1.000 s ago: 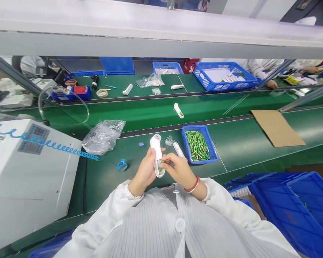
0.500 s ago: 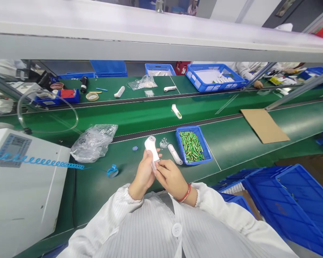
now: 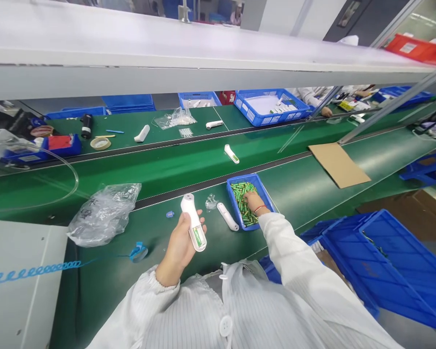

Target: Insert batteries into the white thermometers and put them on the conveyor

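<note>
**Left hand gripping a white handheld device, right hand reaching into a tray of batteries.**

The white handheld device (image 3: pixel 193 213) was held upright, its lower part closed around by the left hand (image 3: pixel 179 242), and a green battery was shown in its open slot. The right hand (image 3: pixel 252 201) was extended, its fingers (image 3: pixel 247 196) pressed among green batteries (image 3: pixel 247 218) in a blue tray (image 3: pixel 264 194); whether any battery was grasped could not be told. A second white device (image 3: pixel 227 216) was laid on the green conveyor belt (image 3: pixel 105 261) just beside the tray, at 9 o'clock. A clear plastic bag (image 3: pixel 103 214) was placed at 9 o'clock from the left hand, and a cardboard sheet (image 3: pixel 339 165) lay at 3 o'clock from the tray. Blue crates (image 3: pixel 381 261) were stacked at 4 o'clock.
</note>
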A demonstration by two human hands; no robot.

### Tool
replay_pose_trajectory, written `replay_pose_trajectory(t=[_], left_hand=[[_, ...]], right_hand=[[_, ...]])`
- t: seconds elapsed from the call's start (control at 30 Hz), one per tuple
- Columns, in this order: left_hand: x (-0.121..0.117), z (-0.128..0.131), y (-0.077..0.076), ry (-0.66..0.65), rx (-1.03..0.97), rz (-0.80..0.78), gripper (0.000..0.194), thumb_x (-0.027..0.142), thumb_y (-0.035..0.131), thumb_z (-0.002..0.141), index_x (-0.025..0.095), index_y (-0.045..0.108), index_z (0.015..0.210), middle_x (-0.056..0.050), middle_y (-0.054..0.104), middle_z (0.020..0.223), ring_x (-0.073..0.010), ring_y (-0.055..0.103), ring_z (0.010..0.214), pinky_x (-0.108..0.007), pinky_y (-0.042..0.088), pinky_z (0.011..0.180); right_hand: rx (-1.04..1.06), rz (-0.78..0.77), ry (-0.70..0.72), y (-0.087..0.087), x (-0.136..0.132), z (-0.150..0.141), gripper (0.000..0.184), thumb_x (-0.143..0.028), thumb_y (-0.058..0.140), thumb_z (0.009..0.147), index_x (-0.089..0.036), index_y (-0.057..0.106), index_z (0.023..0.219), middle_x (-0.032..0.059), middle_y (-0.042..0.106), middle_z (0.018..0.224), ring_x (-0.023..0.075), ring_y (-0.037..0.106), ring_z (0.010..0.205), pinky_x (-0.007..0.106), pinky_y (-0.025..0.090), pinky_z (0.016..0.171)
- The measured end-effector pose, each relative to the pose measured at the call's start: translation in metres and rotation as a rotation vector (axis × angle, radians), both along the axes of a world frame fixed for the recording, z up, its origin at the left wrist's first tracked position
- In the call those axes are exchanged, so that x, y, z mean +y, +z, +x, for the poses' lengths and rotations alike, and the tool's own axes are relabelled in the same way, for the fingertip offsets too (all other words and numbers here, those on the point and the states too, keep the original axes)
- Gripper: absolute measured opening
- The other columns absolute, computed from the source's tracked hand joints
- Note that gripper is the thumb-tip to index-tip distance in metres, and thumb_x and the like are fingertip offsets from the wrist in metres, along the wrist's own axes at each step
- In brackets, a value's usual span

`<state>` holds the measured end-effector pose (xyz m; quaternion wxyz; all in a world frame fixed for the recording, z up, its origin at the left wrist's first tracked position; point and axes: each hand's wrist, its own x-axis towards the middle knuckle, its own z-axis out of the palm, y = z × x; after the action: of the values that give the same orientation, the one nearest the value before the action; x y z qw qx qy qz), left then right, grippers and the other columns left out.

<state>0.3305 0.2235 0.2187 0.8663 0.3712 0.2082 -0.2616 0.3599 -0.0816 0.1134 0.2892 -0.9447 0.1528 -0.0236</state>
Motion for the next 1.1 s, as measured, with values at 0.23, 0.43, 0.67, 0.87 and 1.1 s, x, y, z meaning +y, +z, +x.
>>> replay_pose_trajectory(t=[0.23,0.43,0.67,0.87,1.1], left_hand=[[-0.001,0.007,-0.001,0.022,-0.016,-0.062,0.027,0.035,0.055,0.084,0.018,0.055,0.105,-0.006,0.057,0.105,-0.0105,0.057,0.074,-0.026,0.052,0.065],[-0.006,0.009,0.000,0.049,-0.060,-0.046,0.032,0.040,0.048,0.086,0.017,0.054,0.107,-0.005,0.058,0.090,-0.0121,0.058,0.072,-0.026,0.051,0.063],[0.000,0.001,0.003,0.107,-0.174,0.019,0.034,0.044,0.054,0.082,0.024,0.052,0.110,-0.004,0.056,0.098,-0.0112,0.055,0.073,-0.025,0.050,0.062],[-0.003,0.000,0.004,0.044,-0.242,-0.015,0.031,0.046,0.053,0.082,0.023,0.053,0.104,-0.002,0.056,0.087,-0.0112,0.055,0.069,-0.023,0.048,0.058],[-0.011,0.006,-0.010,-0.150,-0.136,-0.056,0.036,0.046,0.058,0.079,0.016,0.055,0.099,-0.005,0.060,0.084,-0.0137,0.058,0.067,-0.025,0.050,0.057]], right_hand=[[-0.156,0.125,0.007,0.050,0.059,-0.026,0.024,-0.012,0.045,0.083,-0.014,0.054,0.105,0.0102,0.064,0.100,0.0171,0.059,0.085,0.035,0.049,0.080],[-0.341,0.729,0.344,0.109,0.157,-0.066,0.012,-0.023,0.056,0.081,-0.022,0.060,0.093,0.0048,0.067,0.099,0.0156,0.064,0.088,0.029,0.055,0.075],[-0.374,0.357,0.633,0.118,0.170,-0.076,0.027,-0.015,0.045,0.088,-0.019,0.064,0.107,0.0078,0.065,0.112,0.0155,0.058,0.108,0.032,0.049,0.095],[-0.368,0.501,0.467,0.109,0.178,-0.074,0.020,-0.010,0.051,0.081,-0.020,0.066,0.091,0.0060,0.063,0.096,0.0151,0.061,0.090,0.030,0.052,0.080],[-0.051,0.919,0.211,0.086,0.171,-0.060,0.024,-0.020,0.068,0.061,-0.019,0.044,0.062,-0.0051,0.046,0.064,0.0093,0.044,0.059,0.024,0.041,0.057]])
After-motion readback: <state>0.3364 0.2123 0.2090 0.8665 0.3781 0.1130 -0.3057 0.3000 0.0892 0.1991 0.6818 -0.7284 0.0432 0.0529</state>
